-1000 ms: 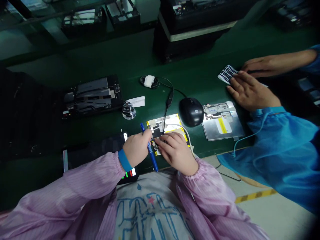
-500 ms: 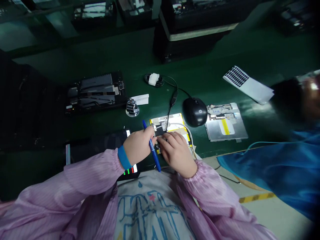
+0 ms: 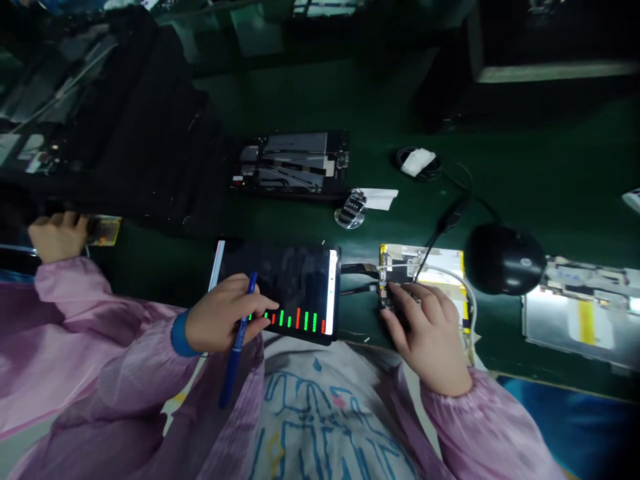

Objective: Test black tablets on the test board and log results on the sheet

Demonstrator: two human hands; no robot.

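My left hand grips a blue pen, its fingertips over the lower part of a tablet screen. Red and green bars show along the screen's lower edge. On the right, my right hand rests on a circuit board beside a yellow-edged battery. The thumb and fingers there are bent and apart; the palm hides part of the board. Dark flat cables run between screen and board. A white cable curves over the battery.
A black mouse and a metal-backed assembly lie to the right. Behind are an opened device, a small numbered counter and a coiled cable. A co-worker's hand is at left, near dark stacks.
The view has swung left. My left hand, with the pen, has left the board and moved over the tablet screen, which now shows fully. My right hand stays at the board.
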